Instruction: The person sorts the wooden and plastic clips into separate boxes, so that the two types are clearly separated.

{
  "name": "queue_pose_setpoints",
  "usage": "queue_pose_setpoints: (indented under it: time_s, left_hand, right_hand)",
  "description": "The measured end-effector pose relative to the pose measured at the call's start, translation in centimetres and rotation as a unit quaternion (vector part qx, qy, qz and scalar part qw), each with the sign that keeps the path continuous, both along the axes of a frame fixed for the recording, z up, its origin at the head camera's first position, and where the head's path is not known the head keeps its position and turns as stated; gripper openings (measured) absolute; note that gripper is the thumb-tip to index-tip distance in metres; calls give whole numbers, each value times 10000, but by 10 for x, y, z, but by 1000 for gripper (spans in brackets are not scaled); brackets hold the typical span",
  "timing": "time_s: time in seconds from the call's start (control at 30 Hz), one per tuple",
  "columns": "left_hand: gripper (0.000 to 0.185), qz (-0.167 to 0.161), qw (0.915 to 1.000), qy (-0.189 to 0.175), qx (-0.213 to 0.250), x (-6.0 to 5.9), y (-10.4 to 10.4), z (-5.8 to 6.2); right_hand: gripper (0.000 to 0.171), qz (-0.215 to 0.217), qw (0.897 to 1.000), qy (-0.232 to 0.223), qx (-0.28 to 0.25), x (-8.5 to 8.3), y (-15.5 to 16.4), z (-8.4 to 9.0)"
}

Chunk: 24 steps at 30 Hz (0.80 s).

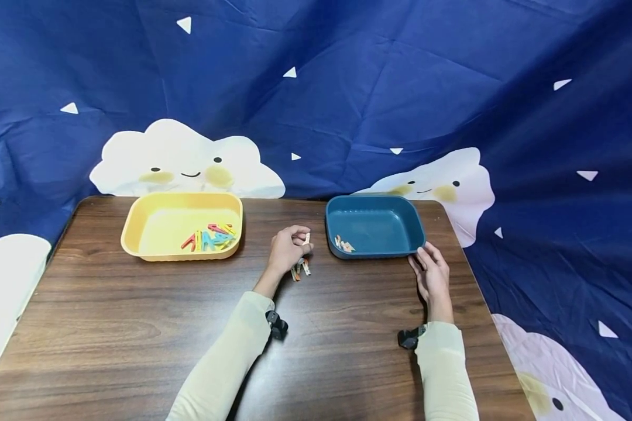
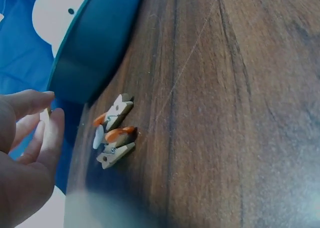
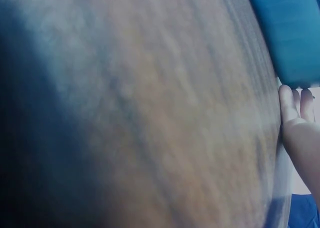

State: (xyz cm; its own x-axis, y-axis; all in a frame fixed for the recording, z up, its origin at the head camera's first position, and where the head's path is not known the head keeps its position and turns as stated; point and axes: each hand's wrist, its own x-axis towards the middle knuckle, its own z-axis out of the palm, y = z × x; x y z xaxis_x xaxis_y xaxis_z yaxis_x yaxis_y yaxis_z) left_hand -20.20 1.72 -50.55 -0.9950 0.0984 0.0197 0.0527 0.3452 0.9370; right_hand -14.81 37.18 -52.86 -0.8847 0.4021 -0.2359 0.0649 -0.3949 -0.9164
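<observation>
My left hand (image 1: 289, 248) hovers between the two trays and pinches a small pale clothespin (image 1: 307, 238) at its fingertips. Under it a few small wooden clothespins (image 1: 300, 270) with orange tips lie on the table; the left wrist view shows them (image 2: 114, 132) beside the blue tray's wall (image 2: 92, 52). My right hand (image 1: 430, 272) rests with straight fingers against the near right corner of the blue tray (image 1: 395, 252). A couple of clothespins (image 1: 343, 244) lie inside that tray.
A yellow tray (image 1: 137, 248) at the back left holds several coloured clothespins (image 1: 212, 236). The brown wooden table (image 1: 137, 327) ends at the right near my right hand. A blue cloud-print cloth (image 1: 347, 88) hangs behind and beside it.
</observation>
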Motion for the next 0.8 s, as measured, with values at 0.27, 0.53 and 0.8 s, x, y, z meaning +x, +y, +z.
queue_pose_setpoints:
  time_s: [0.27,0.53,0.8]
  left_hand:
    - [38,-270,9995,76,174,-1,8,9]
    - [39,-406,9988,59,283,-2,19,17]
    - [43,-655,9971,122,361,-4,28,20]
  right_hand:
    - [38,-21,10000,-81,-49,-2,0,1]
    - [40,13,10000,-67,-33,-2,0,2]
    - [37,45,10000,-58,-21,-1,0,2]
